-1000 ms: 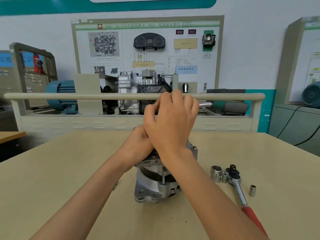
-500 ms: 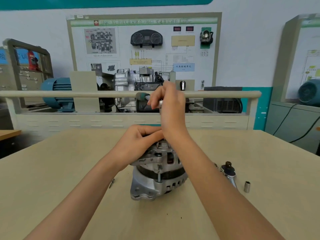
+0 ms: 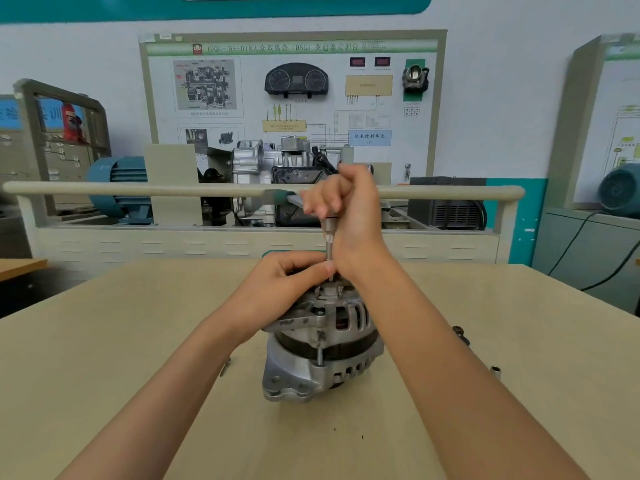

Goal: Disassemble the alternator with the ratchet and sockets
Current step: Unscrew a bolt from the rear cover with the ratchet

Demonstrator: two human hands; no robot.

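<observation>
At the middle of the beige table (image 3: 104, 358) stands the alternator (image 3: 322, 344), upright on its wider end, its ribbed silver housing facing the camera and a long bolt showing down its front. The left hand (image 3: 287, 285) lies over the top left of the alternator, fingers curled round its upper edge, with the thumb tip touching the lower end of a thin metal shaft. That shaft belongs to a tool (image 3: 327, 237) held upright above the alternator's top; its tip meets the hub there. The right hand (image 3: 346, 209) is clenched round the tool's upper part, and a green-tipped handle end sticks out to the left of the fist. Both forearms reach in from the near edge, one on each side of the alternator.

To the right, on the table, a small socket (image 3: 496, 370) stands apart from the alternator, and a dark piece of the ratchet (image 3: 459, 332) peeks out just behind the right forearm. No containers are visible on the table. Beyond the table's far edge runs a pale rail (image 3: 138, 189) with a training board (image 3: 294, 98) behind it.
</observation>
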